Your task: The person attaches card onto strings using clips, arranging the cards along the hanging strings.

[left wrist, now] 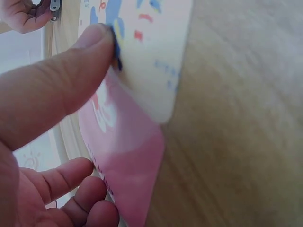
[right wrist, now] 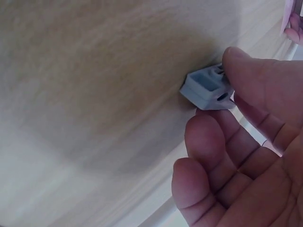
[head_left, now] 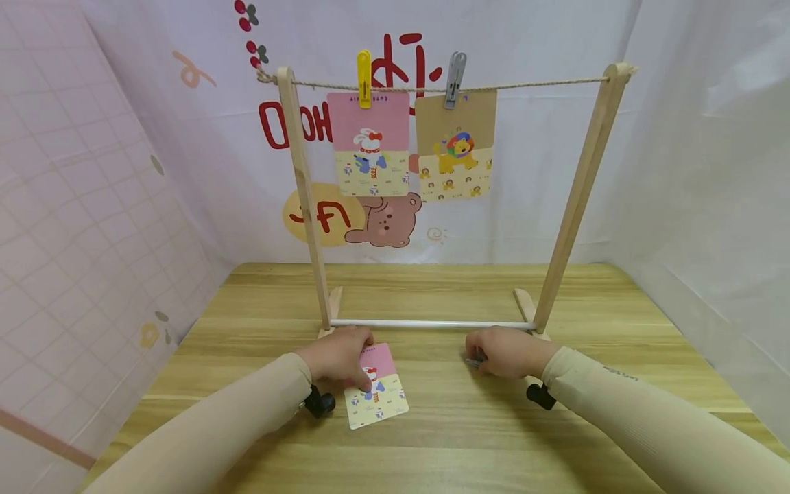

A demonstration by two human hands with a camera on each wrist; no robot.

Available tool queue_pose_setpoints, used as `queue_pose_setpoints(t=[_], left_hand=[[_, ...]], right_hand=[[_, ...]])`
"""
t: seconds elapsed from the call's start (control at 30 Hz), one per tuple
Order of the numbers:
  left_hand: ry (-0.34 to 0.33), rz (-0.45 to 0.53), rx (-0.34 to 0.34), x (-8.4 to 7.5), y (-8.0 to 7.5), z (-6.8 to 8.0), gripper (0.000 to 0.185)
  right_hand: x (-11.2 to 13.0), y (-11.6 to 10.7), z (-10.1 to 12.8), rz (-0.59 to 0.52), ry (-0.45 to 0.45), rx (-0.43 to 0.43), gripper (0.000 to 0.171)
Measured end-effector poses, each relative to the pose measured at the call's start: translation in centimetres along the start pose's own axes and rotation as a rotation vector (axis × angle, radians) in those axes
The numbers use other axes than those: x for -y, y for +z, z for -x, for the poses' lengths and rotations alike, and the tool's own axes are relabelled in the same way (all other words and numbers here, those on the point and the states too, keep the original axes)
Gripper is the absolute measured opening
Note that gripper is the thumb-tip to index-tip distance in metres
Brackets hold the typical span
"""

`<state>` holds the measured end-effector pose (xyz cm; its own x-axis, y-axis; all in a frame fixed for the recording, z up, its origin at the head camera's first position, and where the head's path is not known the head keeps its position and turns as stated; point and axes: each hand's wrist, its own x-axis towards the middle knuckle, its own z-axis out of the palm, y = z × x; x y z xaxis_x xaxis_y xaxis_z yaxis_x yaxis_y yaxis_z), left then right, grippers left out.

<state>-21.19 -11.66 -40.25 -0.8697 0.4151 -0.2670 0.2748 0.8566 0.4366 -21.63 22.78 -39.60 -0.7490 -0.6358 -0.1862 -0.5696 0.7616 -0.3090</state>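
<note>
My left hand (head_left: 336,353) holds a pink-and-yellow card (head_left: 381,406) printed with a white rabbit, low at the table's left middle. In the left wrist view the thumb presses on the card's face, the other fingers are at its pink edge, and the card (left wrist: 128,161) bends between them. To the right, my right hand (head_left: 509,351) pinches a grey clothespin (right wrist: 203,90) between thumb and fingers, close over the table. Most of this clothespin is hidden by the hand in the head view.
A wooden frame (head_left: 577,199) stands behind the hands, with a white bar (head_left: 432,323) low across it. From its rope (head_left: 531,85) hang a rabbit card (head_left: 370,175) under a yellow clothespin (head_left: 364,75) and a lion card (head_left: 459,182) under a grey clothespin (head_left: 455,75).
</note>
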Motion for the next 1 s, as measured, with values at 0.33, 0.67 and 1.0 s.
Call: queue_pose_setpoints(t=[0.33, 0.67, 1.0], left_hand=[[-0.011, 0.029, 0.009, -0.14, -0.10, -0.22, 0.071], [0.002, 0.045, 0.000, -0.11, 0.26, -0.35, 0.064], [0.024, 0.134, -0.001, -0.14, 0.52, -0.29, 0.065]], right_hand=[[-0.08, 0.05, -0.12, 0.010, 0.019, 0.005, 0.028], [0.02, 0.14, 0.07, 0.061, -0.046, -0.019, 0.031], [0.22, 0.03, 0.30, 0.077, -0.109, -0.064, 0.023]])
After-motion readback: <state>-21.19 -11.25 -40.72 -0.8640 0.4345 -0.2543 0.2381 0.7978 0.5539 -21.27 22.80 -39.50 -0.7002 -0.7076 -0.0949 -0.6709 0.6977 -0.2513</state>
